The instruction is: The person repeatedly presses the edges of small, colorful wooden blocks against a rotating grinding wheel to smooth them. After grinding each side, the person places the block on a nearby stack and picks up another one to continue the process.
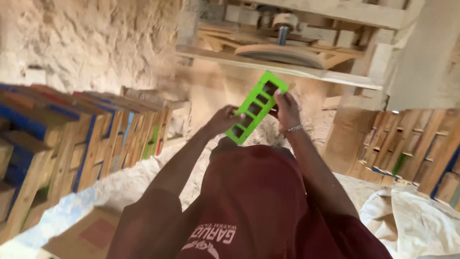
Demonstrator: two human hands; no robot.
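Both hands are up in front of the chest, and between them sits a bright green ladder-shaped frame (256, 106), a flat plastic piece with a row of rectangular openings, tilted so its top end points to about one o'clock. The left hand (224, 120) grips the lower end, fingers curled around the edge at roughly seven o'clock of the frame. The right hand (286, 109) clasps the upper half from the three o'clock side, fingertips pressed on the green rail, a thin bracelet (291, 129) on that wrist. Maroon sleeves and a maroon shirt (254, 201) fill the bottom of the view. Beyond the frame, at twelve o'clock, stands a dusty wooden machine (287, 43) with a round disc under its beams. Off at nine o'clock, stacks of painted wooden pallets (72, 139) lean in rows; more pallets (407, 144) at three o'clock. A pale sack (421, 220) lies at four o'clock, sawdust all over the floor (143, 172)
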